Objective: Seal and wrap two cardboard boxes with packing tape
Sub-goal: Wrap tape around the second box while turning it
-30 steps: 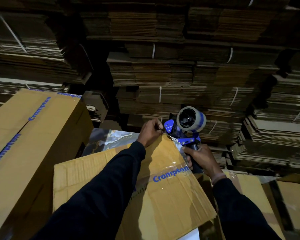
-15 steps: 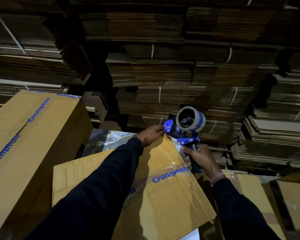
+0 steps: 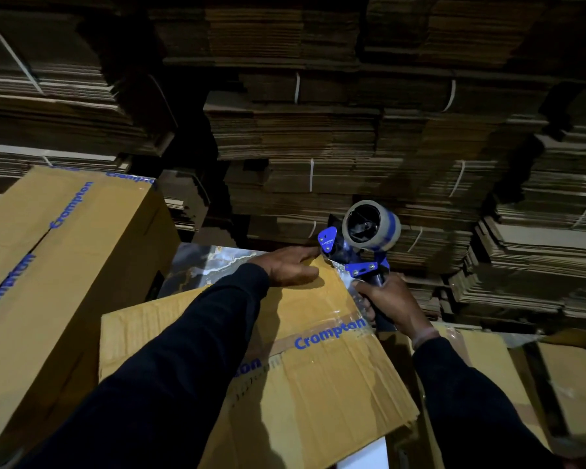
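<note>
Cardboard box lies front and centre under both arms, its top face printed with blue lettering and crossed by a shiny strip of clear tape. At its far corner the tape dispenser stands with its blue head against the box edge, the roll raised above. The right hand is wrapped around the dispenser's handle in a firm grip. The left hand lies flat on the box top just beside the dispenser head, fingers straight and pressing the cardboard, holding nothing.

The risk here is the cut: if the dispenser is twisted off without the left hand anchoring the tape end, the strip could lift, wrinkle or fold on itself at the corner (that film already looks crinkled by the blade). The left fingertips sit very near the toothed cutter, so a quick tear could nick them. A second taped box stands to the left; the front one overhangs its support somewhat, so hard downward pressure might tip it
</note>
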